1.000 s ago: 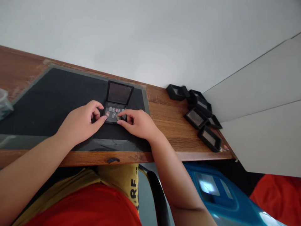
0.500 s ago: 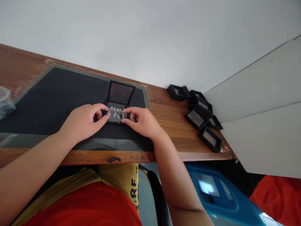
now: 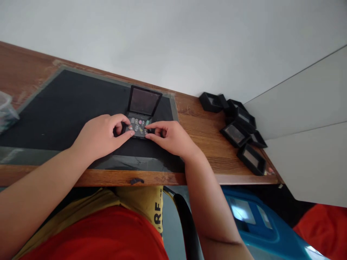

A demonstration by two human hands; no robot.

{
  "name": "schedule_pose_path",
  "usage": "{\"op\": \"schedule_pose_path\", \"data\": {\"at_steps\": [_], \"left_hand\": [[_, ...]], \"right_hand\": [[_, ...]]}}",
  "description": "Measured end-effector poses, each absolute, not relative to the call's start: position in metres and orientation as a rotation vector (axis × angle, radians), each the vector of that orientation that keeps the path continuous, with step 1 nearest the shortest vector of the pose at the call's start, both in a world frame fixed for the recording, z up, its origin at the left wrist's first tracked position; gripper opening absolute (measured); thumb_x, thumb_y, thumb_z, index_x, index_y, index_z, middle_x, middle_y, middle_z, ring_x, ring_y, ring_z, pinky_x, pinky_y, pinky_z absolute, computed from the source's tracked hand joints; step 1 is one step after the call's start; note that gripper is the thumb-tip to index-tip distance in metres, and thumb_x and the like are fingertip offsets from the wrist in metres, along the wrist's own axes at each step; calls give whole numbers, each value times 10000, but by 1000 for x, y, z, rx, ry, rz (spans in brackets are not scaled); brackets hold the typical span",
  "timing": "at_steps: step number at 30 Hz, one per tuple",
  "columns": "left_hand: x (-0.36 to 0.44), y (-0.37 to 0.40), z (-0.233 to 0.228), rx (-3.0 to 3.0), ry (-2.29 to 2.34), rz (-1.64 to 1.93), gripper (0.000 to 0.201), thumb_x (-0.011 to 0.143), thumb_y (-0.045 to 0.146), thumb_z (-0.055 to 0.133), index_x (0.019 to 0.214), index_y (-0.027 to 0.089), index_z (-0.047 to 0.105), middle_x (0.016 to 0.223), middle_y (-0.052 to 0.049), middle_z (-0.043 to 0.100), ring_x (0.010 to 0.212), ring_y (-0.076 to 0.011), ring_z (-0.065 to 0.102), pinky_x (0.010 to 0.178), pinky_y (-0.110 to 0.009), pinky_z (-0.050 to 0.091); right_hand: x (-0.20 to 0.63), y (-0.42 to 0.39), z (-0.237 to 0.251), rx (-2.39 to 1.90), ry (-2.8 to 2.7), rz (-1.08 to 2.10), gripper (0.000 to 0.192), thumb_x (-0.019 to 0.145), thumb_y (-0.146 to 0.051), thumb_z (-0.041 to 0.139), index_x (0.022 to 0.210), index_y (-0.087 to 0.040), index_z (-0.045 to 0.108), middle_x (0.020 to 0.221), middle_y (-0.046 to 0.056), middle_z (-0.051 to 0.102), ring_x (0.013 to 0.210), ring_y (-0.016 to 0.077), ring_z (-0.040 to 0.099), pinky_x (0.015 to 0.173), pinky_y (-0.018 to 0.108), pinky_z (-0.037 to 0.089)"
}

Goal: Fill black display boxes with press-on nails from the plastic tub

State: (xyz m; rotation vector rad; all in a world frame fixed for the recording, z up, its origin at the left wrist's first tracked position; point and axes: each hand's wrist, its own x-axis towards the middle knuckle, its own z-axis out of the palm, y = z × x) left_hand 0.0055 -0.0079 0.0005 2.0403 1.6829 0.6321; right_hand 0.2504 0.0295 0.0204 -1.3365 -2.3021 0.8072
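A small black box (image 3: 139,134) lies on the dark mat with its see-through lid (image 3: 144,102) raised. Inside sit several small glossy pieces (image 3: 140,122), pale, pink and green, too small to name surely. At the box's left side, the thumb and forefinger of my left hand (image 3: 101,135) close around a small shiny piece (image 3: 130,127). My right hand (image 3: 172,138) is at the right side, thumb and forefinger pinched around another small piece (image 3: 146,130). The fingertips partly cover both pieces. My other fingers are curled.
Several black boxes with window lids (image 3: 235,134) lie piled on the wooden table (image 3: 200,133) at right. A clear plastic tub (image 3: 7,112) stands at the far left. The dark mat (image 3: 89,94) is taped down. Below the table on the right is a blue plastic stool-like object (image 3: 252,213).
The whole view has shifted slightly, so box and hands appear farther right. Both hands stay at the box's sides, their fingers moving only a little.
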Motion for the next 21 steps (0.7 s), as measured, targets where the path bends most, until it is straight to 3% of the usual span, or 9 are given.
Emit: {"op": "schedule_pose_path", "data": {"at_steps": [16,21], "left_hand": [[2,-7,-1,2046,1693,617,324,922,537,610,1093,289,731,824,-15,676,735,-225,565,666,-352,340],[2,-6,-2,2054,1691,606,352,918,550,601,1106,284,732,840,-19,685,741,-222,573,666,-349,348]], "right_hand": [[255,30,22,-1271,-2347,912,309,960,-285,704,1216,-188,846,766,18,761,629,116,544,634,271,381],[257,30,25,-1272,-2367,967,314,970,-261,688,1243,-231,839,1028,49,854,724,164,667,673,281,465]]}}
